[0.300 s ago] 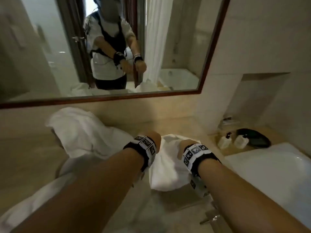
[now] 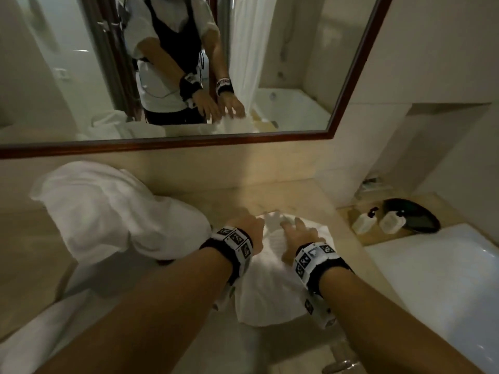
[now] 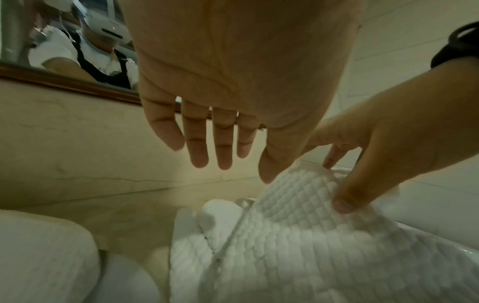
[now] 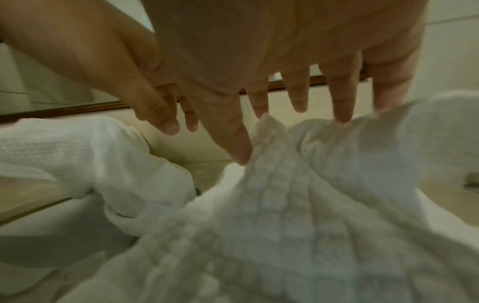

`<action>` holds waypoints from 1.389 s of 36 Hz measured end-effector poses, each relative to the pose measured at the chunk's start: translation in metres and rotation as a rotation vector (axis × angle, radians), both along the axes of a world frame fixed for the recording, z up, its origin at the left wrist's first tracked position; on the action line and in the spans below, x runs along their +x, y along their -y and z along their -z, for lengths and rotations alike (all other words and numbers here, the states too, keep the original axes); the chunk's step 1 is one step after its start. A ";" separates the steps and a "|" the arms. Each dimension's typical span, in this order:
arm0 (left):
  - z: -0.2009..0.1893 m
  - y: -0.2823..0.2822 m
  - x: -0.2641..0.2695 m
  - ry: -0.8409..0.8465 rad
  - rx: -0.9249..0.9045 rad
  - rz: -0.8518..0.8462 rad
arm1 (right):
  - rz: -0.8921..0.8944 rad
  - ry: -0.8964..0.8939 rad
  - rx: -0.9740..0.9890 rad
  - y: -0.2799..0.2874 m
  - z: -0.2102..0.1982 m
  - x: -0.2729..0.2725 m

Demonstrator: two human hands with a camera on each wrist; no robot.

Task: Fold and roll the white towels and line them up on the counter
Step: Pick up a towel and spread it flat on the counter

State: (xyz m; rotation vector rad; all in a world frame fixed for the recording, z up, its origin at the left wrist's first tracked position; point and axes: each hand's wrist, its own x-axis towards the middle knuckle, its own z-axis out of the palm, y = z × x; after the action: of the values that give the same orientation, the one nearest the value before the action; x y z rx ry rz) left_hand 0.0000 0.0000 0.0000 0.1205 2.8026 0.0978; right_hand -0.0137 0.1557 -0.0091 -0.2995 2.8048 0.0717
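A small white waffle towel [image 2: 270, 282] lies bunched on the beige counter [image 2: 27, 252], just in front of me. My left hand [image 2: 253, 225] hovers over its far left edge with straight fingers [image 3: 199, 155] and holds nothing. Only its thumb is near the cloth. My right hand [image 2: 294, 228] is spread over the towel's far end. Its straight fingertips [image 4: 342, 114] and thumb touch a raised fold of the towel [image 4: 285, 184]. A big heap of white towels [image 2: 108, 211] sits to the left against the wall. Another towel [image 2: 24, 344] lies at the near left.
A white sink basin [image 2: 437, 282] is at the right, with its faucet [image 2: 340, 367] near the bottom edge. Behind it, a black tray [image 2: 415, 220] and two small bottles [image 2: 364, 224] stand in a wall niche. A framed mirror [image 2: 189, 143] hangs above the counter's back wall.
Both hands were curled on the small towel. Their fingers have now straightened and spread, and the hands have moved forward over its far end.
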 end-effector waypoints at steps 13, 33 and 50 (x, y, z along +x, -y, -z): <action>0.090 -0.084 0.001 0.213 0.167 -0.061 | -0.080 0.198 -0.184 -0.071 0.080 -0.044; 0.054 -0.131 0.008 0.335 0.641 -0.490 | -0.380 0.329 -0.252 -0.133 0.039 -0.084; 0.081 -0.102 0.003 0.330 0.165 -0.255 | -0.306 0.179 -0.340 -0.133 0.013 -0.105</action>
State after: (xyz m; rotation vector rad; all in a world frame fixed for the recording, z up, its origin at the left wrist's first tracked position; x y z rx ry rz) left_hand 0.0028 0.1020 -0.0809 -0.1983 2.4634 0.3748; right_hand -0.1184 0.2885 -0.0219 -0.7727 2.5611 -0.3477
